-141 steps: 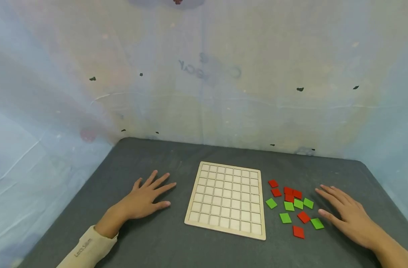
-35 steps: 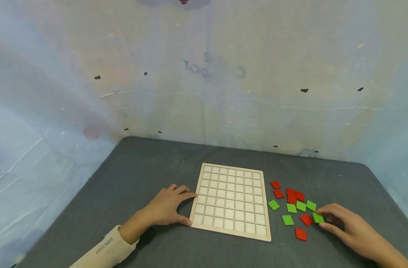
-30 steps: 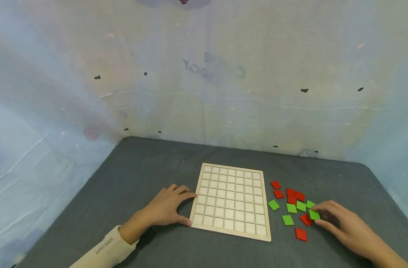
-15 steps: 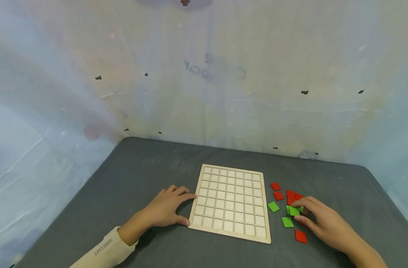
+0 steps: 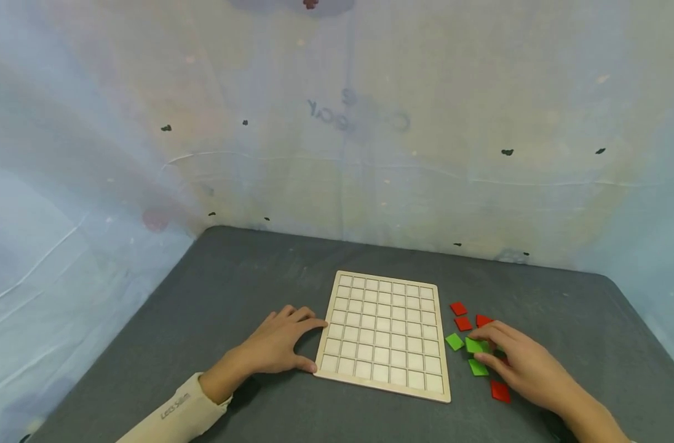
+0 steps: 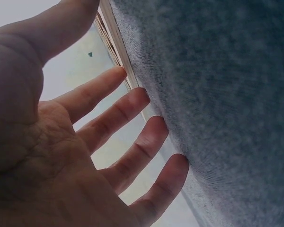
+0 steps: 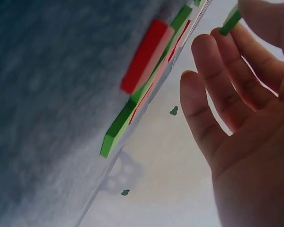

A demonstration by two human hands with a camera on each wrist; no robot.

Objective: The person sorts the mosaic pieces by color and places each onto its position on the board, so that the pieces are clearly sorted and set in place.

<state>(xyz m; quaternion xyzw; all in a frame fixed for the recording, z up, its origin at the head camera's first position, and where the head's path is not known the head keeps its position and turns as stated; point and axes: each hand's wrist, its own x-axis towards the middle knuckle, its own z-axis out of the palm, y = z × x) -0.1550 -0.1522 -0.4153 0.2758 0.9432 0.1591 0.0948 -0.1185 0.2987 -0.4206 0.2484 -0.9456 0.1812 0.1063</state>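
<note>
A pale wooden board [image 5: 381,387] with a grid of square recesses lies flat on the dark table. My left hand [image 5: 278,343] rests at its left side, thumb by the near-left corner and index fingertip at the left edge. In the left wrist view its fingers [image 6: 146,142] are spread and relaxed beside the board's edge [image 6: 114,40]. To the right of the board, my right hand [image 5: 527,369] pinches a green square tile [image 5: 473,346] between thumb and fingertips. In the right wrist view this tile [image 7: 231,21] is raised off the table, over other tiles partly hidden by the hand.
Between board and right hand lie loose red tiles [image 5: 463,323] and a green tile [image 5: 454,341]. Another green tile [image 5: 478,367] and a red tile [image 5: 500,391] sit nearer the front. A pale sheet [image 5: 337,154] hangs behind the table [image 5: 259,264].
My left hand has come from the bare table to the board's left edge. The right hand has taken the rightmost green tile and carried it left over the other tiles.
</note>
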